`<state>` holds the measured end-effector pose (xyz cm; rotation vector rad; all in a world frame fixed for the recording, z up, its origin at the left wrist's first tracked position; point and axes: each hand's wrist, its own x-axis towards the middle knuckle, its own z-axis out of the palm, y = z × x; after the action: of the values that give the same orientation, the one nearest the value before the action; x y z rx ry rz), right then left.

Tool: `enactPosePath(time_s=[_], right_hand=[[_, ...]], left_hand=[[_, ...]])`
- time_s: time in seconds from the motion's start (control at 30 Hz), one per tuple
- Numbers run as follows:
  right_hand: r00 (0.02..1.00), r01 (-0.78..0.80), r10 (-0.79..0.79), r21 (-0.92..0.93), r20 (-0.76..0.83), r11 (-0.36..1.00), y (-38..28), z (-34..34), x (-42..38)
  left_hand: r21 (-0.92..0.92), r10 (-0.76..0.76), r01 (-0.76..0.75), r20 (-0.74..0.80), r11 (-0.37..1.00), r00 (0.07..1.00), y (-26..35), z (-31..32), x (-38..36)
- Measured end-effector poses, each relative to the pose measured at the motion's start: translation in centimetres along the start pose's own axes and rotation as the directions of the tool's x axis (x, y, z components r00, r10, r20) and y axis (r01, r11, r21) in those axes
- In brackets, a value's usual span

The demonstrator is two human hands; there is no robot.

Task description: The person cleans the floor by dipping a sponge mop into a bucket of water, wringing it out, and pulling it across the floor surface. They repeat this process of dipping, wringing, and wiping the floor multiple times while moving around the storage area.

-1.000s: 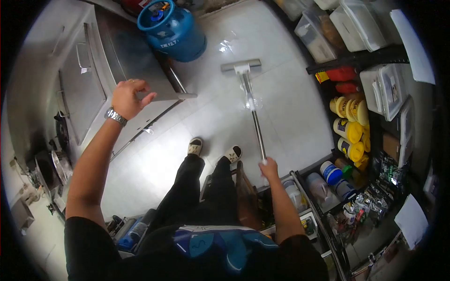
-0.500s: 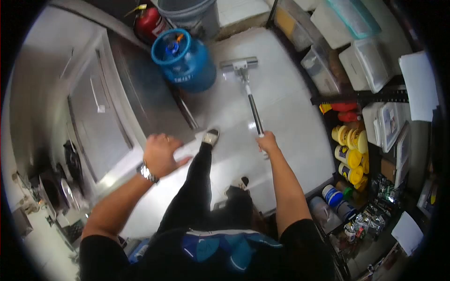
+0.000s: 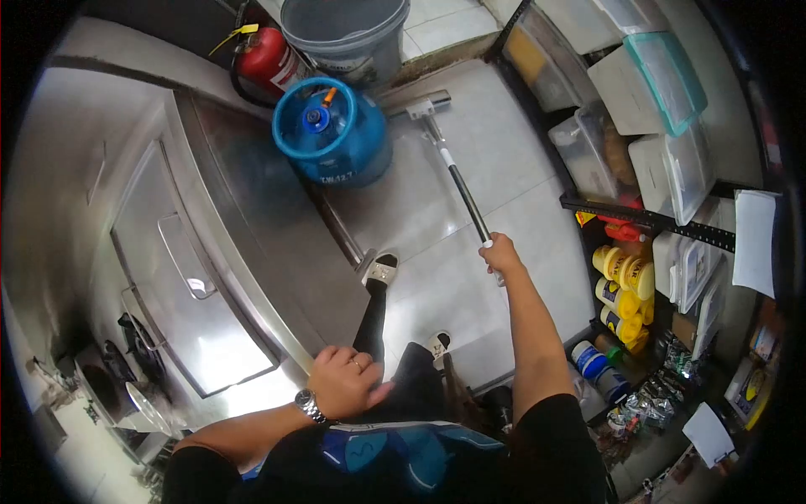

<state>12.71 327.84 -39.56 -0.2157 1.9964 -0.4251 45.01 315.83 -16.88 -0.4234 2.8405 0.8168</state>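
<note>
My right hand (image 3: pixel 501 258) is wrapped round the upper end of a mop (image 3: pixel 466 197) with a long thin handle. The mop's wide flat head (image 3: pixel 430 105) rests on the tiled floor, beside a blue gas cylinder (image 3: pixel 332 134) near the far step. My left hand (image 3: pixel 347 382), with a ring and a wristwatch, is held in front of my body near the edge of a steel cabinet (image 3: pixel 260 218). Its fingers are loosely bent, the thumb stands apart, and nothing shows in it.
A red fire extinguisher (image 3: pixel 267 60) and a grey bucket (image 3: pixel 344 42) stand behind the cylinder. Shelves along the right hold plastic bins (image 3: pixel 646 84), yellow-lidded tubs (image 3: pixel 621 294) and foil packs (image 3: pixel 651 399). My sandalled feet (image 3: pixel 383 267) are on the floor tiles (image 3: pixel 520 210).
My left hand has come down and in towards my body. The mop head has turned and shifted slightly up, its left end nearer the cylinder. My right hand keeps its grip; the view has shifted.
</note>
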Motion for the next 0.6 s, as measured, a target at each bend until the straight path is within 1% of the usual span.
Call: enactPosePath(time_s=[0.03, 0.13, 0.23, 0.33, 0.43, 0.53, 0.6], right_hand=[[1.0, -0.002, 0.002, -0.004, 0.003, 1.0, -0.6, -0.1, 0.3], [0.998, -0.014, 0.014, -0.006, -0.06, 1.0, -2.9, -0.1, 0.6], [0.999, -0.044, 0.043, -0.046, -0.014, 0.998, -5.1, -0.4, 1.4], [0.998, -0.029, 0.025, -0.062, -0.059, 0.998, -4.8, -0.2, 2.6], [0.998, -0.042, 0.038, -0.086, -0.043, 0.995, -4.8, -0.6, 3.4], [0.999, -0.038, 0.033, -0.133, -0.039, 0.99, -5.4, -1.3, 3.8], [0.998, -0.034, 0.028, -0.12, -0.054, 0.992, -5.0, -1.4, 4.1]], left_hand=[[-0.021, 0.004, -0.005, -0.019, 1.0, 1.0, 0.0, -0.1, 0.1], [-0.06, 0.014, -0.018, -0.065, 0.998, 0.998, -0.2, 0.2, 0.1], [-0.073, 0.038, -0.04, -0.032, 0.997, 0.999, -0.5, -0.1, 0.2], [-0.066, 0.051, -0.055, -0.06, 0.996, 0.997, -0.8, 0.4, 0.0], [-0.064, 0.066, -0.071, -0.076, 0.995, 0.995, -0.9, 0.3, 0.1], [-0.103, 0.097, -0.111, -0.136, 0.988, 0.986, -1.1, 0.3, 0.4], [-0.105, 0.101, -0.117, -0.143, 0.988, 0.985, -1.2, 0.2, 0.4]])
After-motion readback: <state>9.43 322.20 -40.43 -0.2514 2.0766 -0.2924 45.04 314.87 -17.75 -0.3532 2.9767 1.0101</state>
